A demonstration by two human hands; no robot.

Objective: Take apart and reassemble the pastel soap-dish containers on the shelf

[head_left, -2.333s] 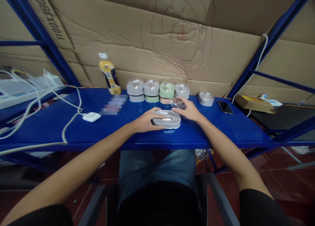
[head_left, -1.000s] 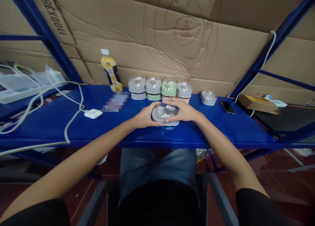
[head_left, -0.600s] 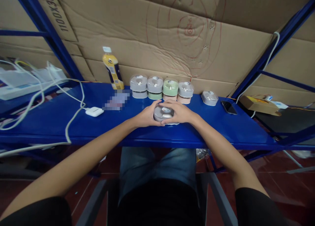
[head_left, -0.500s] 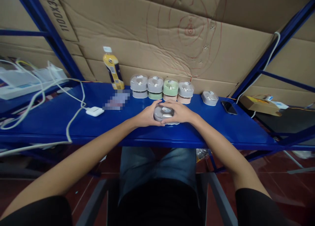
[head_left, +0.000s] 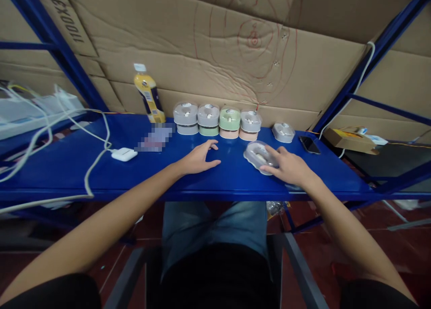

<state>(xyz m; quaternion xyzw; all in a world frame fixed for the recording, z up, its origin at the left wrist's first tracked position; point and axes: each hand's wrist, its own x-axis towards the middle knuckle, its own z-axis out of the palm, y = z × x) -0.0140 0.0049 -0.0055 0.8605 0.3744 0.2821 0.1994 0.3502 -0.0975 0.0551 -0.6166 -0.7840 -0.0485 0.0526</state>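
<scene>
1. Head view, centre of the frame: the left hand (head_left: 198, 160) hovers over or rests on the blue table (head_left: 222, 179); which of the two cannot be told. It holds nothing, its fingers curl forward and its thumb points right, with a gap between them. Its forearm rises from the lower left.
2. Head view, right of centre: the right hand (head_left: 290, 166) is clamped on a gray oval case (head_left: 252, 155) with a clear lid, fingers over the far side and thumb at the near side. The case sits diagonally; whether it touches the table is unclear. The forearm comes in from the lower right, and the hands are well apart.
3. Head view, behind the hands: four stacks of cases (head_left: 230, 120) stand in a row, with a single gray case (head_left: 283, 132) and a phone (head_left: 309, 145) to their right.
</scene>
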